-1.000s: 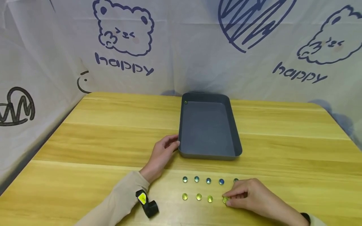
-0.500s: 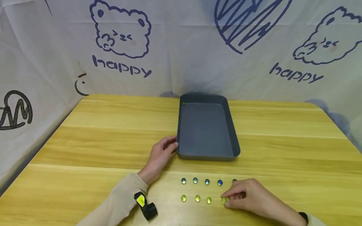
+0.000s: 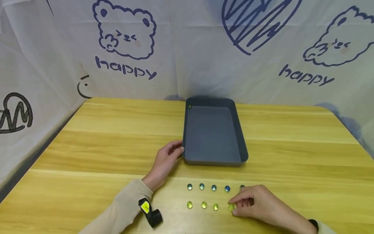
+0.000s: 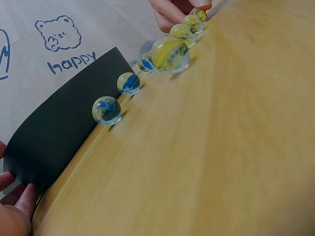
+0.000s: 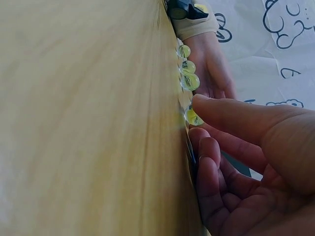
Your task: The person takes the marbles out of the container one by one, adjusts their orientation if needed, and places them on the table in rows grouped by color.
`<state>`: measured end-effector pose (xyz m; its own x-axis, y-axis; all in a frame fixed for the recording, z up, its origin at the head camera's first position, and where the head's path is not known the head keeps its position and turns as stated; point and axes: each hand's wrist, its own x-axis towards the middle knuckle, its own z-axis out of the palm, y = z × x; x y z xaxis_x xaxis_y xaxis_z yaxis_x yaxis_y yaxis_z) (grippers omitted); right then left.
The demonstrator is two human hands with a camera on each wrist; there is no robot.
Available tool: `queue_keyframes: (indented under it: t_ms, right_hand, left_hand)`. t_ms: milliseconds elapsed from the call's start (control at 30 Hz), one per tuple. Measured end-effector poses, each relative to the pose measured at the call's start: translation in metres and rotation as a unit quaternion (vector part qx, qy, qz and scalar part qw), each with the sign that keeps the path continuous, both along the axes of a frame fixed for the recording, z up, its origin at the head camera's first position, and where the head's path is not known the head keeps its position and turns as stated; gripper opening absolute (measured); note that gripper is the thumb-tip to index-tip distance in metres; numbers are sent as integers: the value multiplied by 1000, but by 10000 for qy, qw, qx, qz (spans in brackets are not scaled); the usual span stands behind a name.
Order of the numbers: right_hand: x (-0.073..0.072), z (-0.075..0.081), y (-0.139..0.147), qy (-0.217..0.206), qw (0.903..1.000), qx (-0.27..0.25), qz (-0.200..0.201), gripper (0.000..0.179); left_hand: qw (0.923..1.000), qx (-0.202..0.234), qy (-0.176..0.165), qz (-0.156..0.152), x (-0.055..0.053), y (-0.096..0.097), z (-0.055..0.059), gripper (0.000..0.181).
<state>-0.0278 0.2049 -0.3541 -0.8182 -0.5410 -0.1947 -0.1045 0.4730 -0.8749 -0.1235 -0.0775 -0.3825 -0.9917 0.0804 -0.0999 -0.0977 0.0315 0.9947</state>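
Note:
My right hand [image 3: 260, 203] pinches a yellow-green glass marble [image 3: 231, 207] between thumb and forefinger, low at the tabletop; in the right wrist view the marble [image 5: 194, 116] shows beside the thumb tip. To its left lie more yellow marbles [image 3: 204, 204] in a row. Behind them runs a row of blue marbles [image 3: 214, 188]; its rightmost one is partly hidden by my right hand. My left hand [image 3: 165, 161] touches the near left side of a dark grey rectangular tray [image 3: 214, 163], fingers and thumb against its outer wall. One small marble [image 3: 190, 107] sits in the tray's far left corner.
A wooden table [image 3: 102, 146] carries everything. White cloth [image 3: 198, 58] with drawn bears and lettering hangs behind the tray and along the sides. A black wrist camera [image 3: 153, 216] is strapped over my left sleeve.
The head view has shifted slightly. Both hands, the tray and the marbles otherwise keep their places, and my right hand still pinches the yellow marble.

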Motion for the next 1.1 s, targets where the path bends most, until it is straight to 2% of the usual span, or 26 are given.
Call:
queue_keyframes:
  t_ms: [467,1100]
  right_hand:
    - [1,0,-1,-67,9997,212,-72,19]
    - [2,0,-4,177,9997,188,40,20]
  left_hand:
    - [10000,15,31,20,0,0,2,36]
    - [10000,80,7,20,0,0,2,35]
